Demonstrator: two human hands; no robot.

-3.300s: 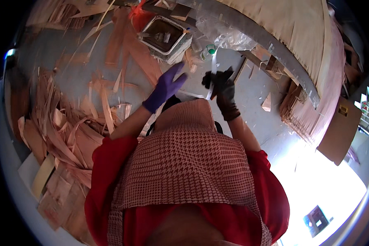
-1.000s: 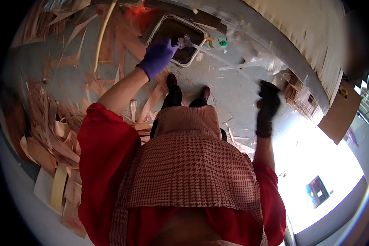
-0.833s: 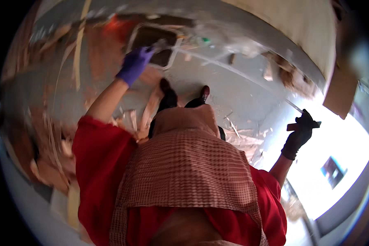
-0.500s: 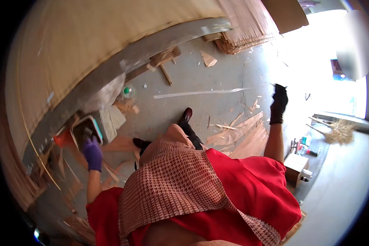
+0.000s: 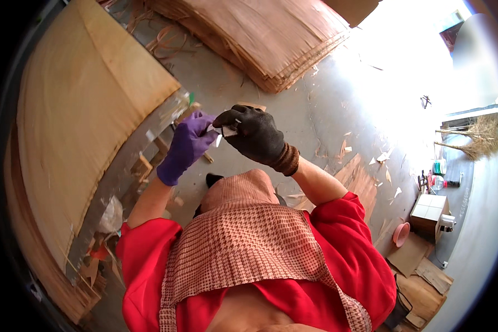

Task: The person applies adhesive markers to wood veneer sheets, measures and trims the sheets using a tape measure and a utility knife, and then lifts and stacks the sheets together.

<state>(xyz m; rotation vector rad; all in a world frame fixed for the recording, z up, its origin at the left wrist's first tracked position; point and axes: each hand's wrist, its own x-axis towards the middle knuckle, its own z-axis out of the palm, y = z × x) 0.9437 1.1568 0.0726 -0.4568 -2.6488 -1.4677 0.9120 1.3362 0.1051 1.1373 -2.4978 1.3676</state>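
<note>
My left hand (image 5: 189,145), in a purple glove, is raised over the floor near the corner of a workbench, its thumb and fingers pinched together. Meeting it fingertip to fingertip is my right hand (image 5: 254,135), in a black glove with a brown cuff, its fingers curled closed. A small white strip (image 5: 218,140) shows between the two hands. Beside it, a small pale piece with a dark edge (image 5: 229,131) sticks out from the right hand's fingers; its kind is unclear. Both palms are hidden.
A broad yellowish wood sheet (image 5: 88,110) covers the bench at left. Ahead lies a thick stack of reddish veneer sheets (image 5: 265,39). Veneer offcuts (image 5: 351,182) litter the floor. At right are straw brooms (image 5: 473,138), a box (image 5: 429,213) and a pink bowl (image 5: 401,234).
My left hand has risen from the container at left. My right hand has swung in from the far right. Both now meet in the middle, and the view has shifted.
</note>
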